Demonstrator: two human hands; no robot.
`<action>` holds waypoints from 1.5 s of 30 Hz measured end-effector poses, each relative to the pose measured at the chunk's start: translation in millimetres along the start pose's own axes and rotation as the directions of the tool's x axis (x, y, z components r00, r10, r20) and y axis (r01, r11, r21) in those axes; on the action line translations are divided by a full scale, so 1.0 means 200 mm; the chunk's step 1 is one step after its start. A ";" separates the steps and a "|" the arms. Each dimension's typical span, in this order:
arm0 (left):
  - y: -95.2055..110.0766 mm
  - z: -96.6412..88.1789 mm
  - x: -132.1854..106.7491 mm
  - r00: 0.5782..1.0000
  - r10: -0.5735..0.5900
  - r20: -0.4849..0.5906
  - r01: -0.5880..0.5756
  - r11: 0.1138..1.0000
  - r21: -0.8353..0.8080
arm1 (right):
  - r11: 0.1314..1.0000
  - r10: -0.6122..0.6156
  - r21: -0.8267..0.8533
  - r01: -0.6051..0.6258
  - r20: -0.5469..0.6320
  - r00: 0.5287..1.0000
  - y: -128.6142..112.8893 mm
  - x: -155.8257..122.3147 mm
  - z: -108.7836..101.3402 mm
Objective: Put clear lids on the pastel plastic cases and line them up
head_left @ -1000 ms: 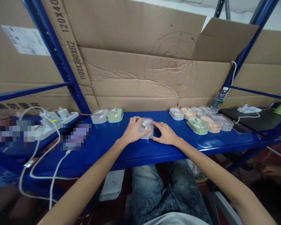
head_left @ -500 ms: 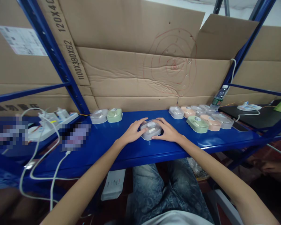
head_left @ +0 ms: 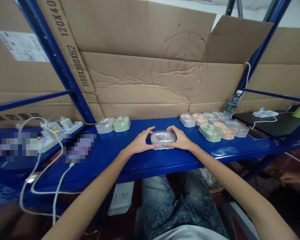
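A grey plastic lidded box (head_left: 163,137) with a clear cover and a round sticker on top sits on the blue shelf, straight in front of me. My left hand (head_left: 141,141) grips its left end, thumb along the near side and fingers round the far side. At the opposite end, my right hand (head_left: 181,138) holds it the same way. Both thumbs rest low on the front wall. The box's left and right ends are partly hidden by my fingers.
At the back left stand a grey box (head_left: 105,125) and a green box (head_left: 122,123). Several similar boxes, one a green box (head_left: 210,132), cluster at right by a water bottle (head_left: 233,104). White cables and a power strip (head_left: 72,127) lie left. Cardboard (head_left: 130,80) walls the back.
The grey box has turned so its long side now faces me. My hands have shifted from over its top to its two ends.
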State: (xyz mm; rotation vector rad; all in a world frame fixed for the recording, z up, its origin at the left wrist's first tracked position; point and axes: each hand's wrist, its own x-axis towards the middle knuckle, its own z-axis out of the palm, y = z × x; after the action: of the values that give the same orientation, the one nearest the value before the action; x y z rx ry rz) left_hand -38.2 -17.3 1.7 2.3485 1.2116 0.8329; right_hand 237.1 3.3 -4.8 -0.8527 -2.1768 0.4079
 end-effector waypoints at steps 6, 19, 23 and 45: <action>0.02 0.02 -0.01 1.000 -0.015 0.027 0.015 0.999 0.029 | 0.999 0.002 0.046 -0.002 0.003 1.000 0.03 0.01 0.01; 0.01 -0.02 0.00 0.998 0.051 0.045 -0.054 0.996 0.065 | 0.778 0.373 -0.467 -0.421 -0.195 0.907 0.22 0.05 0.00; 0.00 0.00 0.00 0.998 0.054 0.032 -0.055 0.997 0.048 | 0.884 0.184 -0.387 -0.262 -0.225 0.957 0.13 0.02 -0.02; -0.03 0.04 0.00 0.998 -0.002 0.056 0.002 1.000 -0.007 | 0.994 0.030 0.111 0.001 -0.279 0.960 0.04 0.03 0.03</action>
State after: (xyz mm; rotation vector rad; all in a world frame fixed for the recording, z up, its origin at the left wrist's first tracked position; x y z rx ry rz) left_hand -36.5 -14.0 -6.7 2.3486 1.1861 0.7644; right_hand 233.2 12.8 -9.2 -0.8131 -1.8705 0.3854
